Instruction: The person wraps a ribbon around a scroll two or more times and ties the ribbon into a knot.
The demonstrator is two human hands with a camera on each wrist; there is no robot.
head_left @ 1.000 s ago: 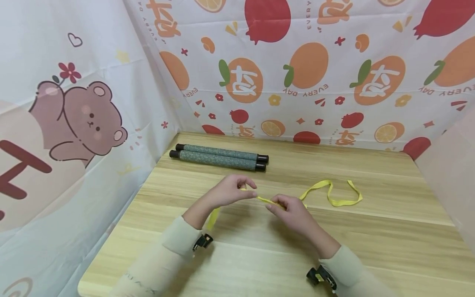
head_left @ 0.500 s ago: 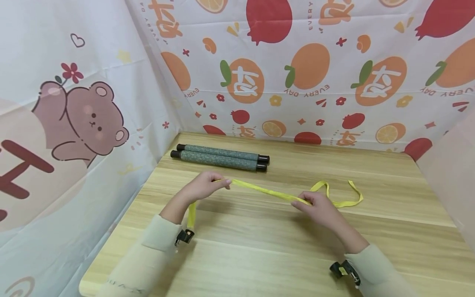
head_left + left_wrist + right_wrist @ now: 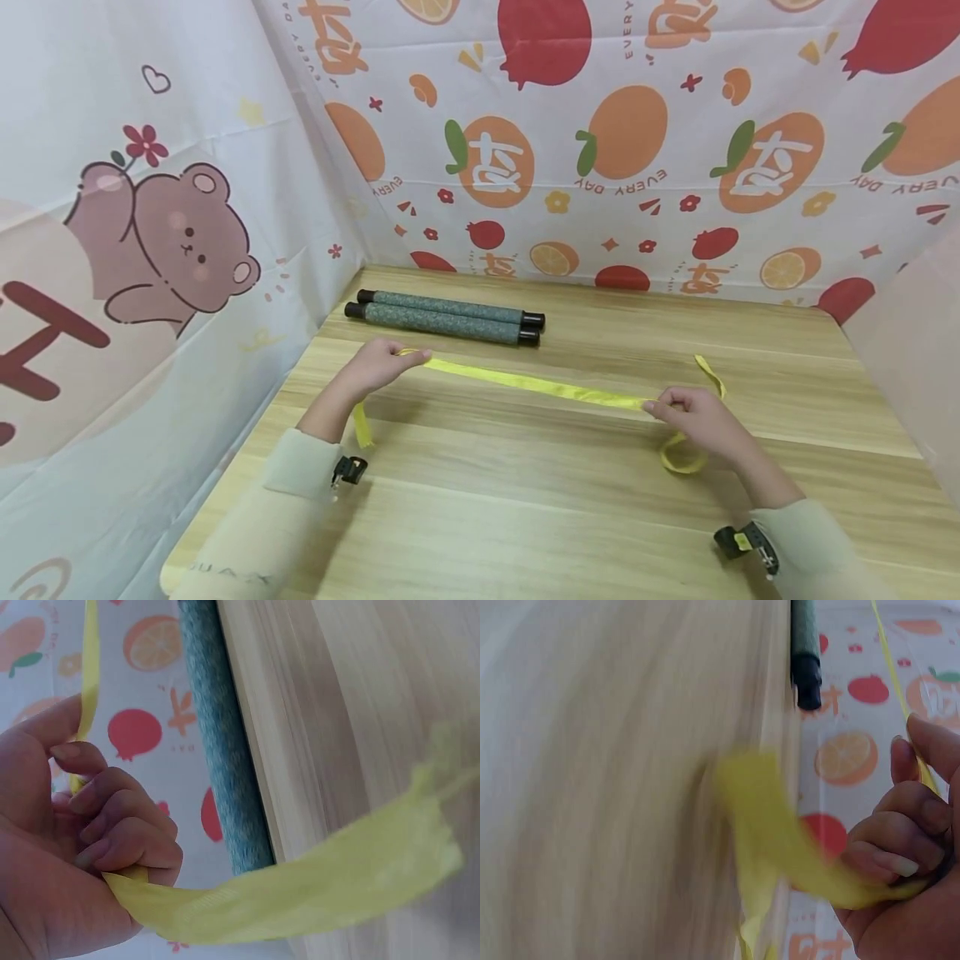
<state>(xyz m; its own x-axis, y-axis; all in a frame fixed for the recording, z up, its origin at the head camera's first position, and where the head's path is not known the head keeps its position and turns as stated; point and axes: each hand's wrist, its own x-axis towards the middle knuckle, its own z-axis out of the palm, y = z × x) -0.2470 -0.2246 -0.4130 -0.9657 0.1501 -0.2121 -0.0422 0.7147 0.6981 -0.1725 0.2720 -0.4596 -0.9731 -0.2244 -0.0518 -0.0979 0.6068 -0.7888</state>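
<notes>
A yellow ribbon (image 3: 517,381) stretches nearly straight between the two hands above the table. My left hand (image 3: 377,367) pinches it near one end, and a short tail hangs below that wrist. In the left wrist view the ribbon (image 3: 300,907) passes through the curled fingers of the left hand (image 3: 97,832) and trails out past the palm. My right hand (image 3: 693,417) pinches the ribbon at the right, thumb against the index finger. From its curled fingers the rest of the ribbon (image 3: 761,825) droops in a blurred loop in the right wrist view.
Two scrolls (image 3: 442,321) with green patterned covers and dark end knobs lie side by side at the back left of the wooden table (image 3: 510,517). A fruit-print cloth (image 3: 570,167) hangs behind, and a bear-print cloth (image 3: 187,250) on the left.
Both hands have moved apart, left hand leftward and right hand rightward, so the ribbon span between them is longer. The ribbon's loose right part has been drawn closer under the right hand.
</notes>
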